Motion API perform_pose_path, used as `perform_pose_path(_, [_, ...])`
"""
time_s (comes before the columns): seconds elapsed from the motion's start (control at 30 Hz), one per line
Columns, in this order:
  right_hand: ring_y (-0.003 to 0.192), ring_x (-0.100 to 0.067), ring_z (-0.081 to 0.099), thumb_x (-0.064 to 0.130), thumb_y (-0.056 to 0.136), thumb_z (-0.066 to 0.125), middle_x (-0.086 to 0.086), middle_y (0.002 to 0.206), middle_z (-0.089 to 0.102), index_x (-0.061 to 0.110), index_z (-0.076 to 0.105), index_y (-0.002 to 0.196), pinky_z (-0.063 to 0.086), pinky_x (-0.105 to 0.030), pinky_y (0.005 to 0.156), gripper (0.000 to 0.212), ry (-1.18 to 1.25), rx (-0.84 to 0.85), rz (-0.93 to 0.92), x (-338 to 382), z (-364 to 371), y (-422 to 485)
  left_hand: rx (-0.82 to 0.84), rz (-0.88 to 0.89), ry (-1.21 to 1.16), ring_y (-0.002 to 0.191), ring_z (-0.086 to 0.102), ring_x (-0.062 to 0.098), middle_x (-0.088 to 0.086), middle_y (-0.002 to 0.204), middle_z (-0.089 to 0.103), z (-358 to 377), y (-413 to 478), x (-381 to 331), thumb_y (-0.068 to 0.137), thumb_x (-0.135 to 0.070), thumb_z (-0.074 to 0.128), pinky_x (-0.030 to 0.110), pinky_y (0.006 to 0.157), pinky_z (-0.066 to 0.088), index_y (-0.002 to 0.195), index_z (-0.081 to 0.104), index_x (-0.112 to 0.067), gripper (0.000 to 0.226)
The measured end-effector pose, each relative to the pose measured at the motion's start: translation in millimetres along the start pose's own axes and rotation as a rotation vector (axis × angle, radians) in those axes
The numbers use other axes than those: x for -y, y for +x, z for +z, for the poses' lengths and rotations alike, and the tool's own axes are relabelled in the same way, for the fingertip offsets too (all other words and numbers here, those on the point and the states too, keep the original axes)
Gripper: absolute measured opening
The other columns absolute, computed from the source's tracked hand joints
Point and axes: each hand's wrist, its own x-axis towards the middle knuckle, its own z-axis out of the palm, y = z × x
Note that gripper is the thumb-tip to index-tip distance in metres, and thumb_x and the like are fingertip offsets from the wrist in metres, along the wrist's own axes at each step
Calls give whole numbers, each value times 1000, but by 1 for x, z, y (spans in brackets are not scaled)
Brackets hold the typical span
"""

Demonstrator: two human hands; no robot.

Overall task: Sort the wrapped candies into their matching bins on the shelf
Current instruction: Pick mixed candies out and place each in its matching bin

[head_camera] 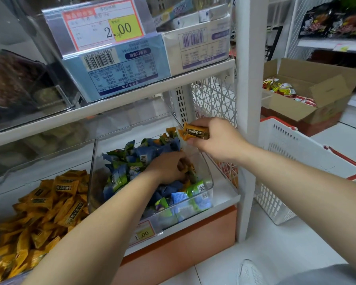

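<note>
Head view showed the right hand (216,138) at about 1 o'clock of the blue bin (209,177), thumb and fingers pinching an orange candy (195,132) just above the bin's back right corner. The left hand (169,167) was sunk in the blue candies (132,161) near the bin's middle. Its fingers were curled down among the wrappers, with orange scraps showing at their tips. Whether they gripped one could not be told. The orange pile (49,204), where the strays likely belonged, lay at 8 o'clock of the blue bin, just beside it. A white basket (296,161) stood at 3 o'clock, beyond the shelf post (249,120).

Several slips looked possible from there. The pinched candy hung over the blue candies, so a loosened grip would probably drop it back into the wrong bin. To reach the orange pile, the right hand would have to cross the left forearm, and a bump there could knock the candy free. The left hand, drawn out carelessly, might drag blue candies over the low front lip at 6 o'clock, or carry one along with an orange.
</note>
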Motion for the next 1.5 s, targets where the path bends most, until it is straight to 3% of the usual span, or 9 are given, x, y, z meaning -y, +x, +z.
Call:
perform_pose_path(0.13, [96, -8, 59, 35, 90, 69, 12, 107, 66, 24, 65, 121, 42, -15, 76, 34, 56, -49, 38, 4, 2, 4, -250, 1, -314, 94, 62, 0, -17, 101, 64, -24, -18, -3, 80, -25, 81, 6, 67, 45, 113, 59, -31, 40])
perform_pose_path(0.33, [86, -14, 63, 33, 97, 58, 6, 95, 68, 22, 67, 114, 45, -24, 67, 22, 290, -145, 162, 23, 8, 10, -504, 29, -890, 69, 71, 6, -4, 84, 76, -49, -46, -37, 83, -19, 78, 15, 57, 50, 99, 65, -20, 21])
perform_pose_path(0.5, [85, -24, 70, 26, 102, 49, -8, 97, 70, 17, 61, 104, 61, -38, 71, 16, 653, -78, 351, 44, 6, 12, -646, 31, -1014, 86, 72, 18, 2, 93, 75, -47, -46, -59, 86, -21, 76, 24, 69, 57, 95, 68, -26, 13])
perform_pose_path(0.67, [85, -28, 71, 24, 100, 48, -14, 98, 71, 9, 63, 113, 61, -36, 60, 25, 858, -26, 445, 41, 0, 11, -725, -8, -884, 83, 72, 12, -6, 85, 76, -44, -43, -66, 81, -26, 81, 37, 79, 58, 97, 69, -30, 20])
perform_pose_path(0.9, [71, -14, 70, 40, 91, 67, 2, 81, 71, 17, 68, 101, 54, -25, 60, 25, 690, -32, 319, 21, 5, 13, -751, -9, -824, 84, 70, 5, -13, 85, 75, -41, -39, -68, 82, -26, 79, 39, 83, 59, 89, 77, -28, 7])
perform_pose_path(1.1, [61, -9, 62, 33, 86, 73, 6, 66, 65, 17, 71, 89, 49, -20, 54, 16, 575, -138, 296, 13, 2, 13, -625, 56, -658, 77, 67, -1, -17, 85, 74, -47, -31, -43, 92, -27, 68, 24, 75, 54, 86, 74, -38, 14])
perform_pose_path(1.23, [66, -18, 64, 36, 86, 72, -1, 72, 66, 16, 69, 89, 54, -29, 58, 20, 471, -176, 286, 14, 1, 12, -278, 16, -147, 100, 62, 5, -13, 107, 67, -36, -14, -25, 92, -30, 66, 11, 77, 41, 108, 71, -27, 16])
perform_pose_path(1.33, [72, -23, 69, 38, 87, 71, -2, 77, 69, 17, 69, 93, 59, -39, 69, 22, 419, -156, 279, 15, 2, 11, -124, 10, 140, 109, 57, 15, -1, 122, 63, -26, -2, -18, 90, -34, 67, 27, 91, 47, 127, 63, -19, 40])
perform_pose_path(1.5, [76, -19, 68, 40, 87, 70, 0, 81, 71, 20, 69, 92, 59, -41, 77, 21, 375, -121, 272, 12, 4, 8, -132, -46, 232, 100, 57, 18, -2, 111, 60, -19, 14, -11, 77, -47, 75, 35, 85, 49, 123, 55, -22, 57])
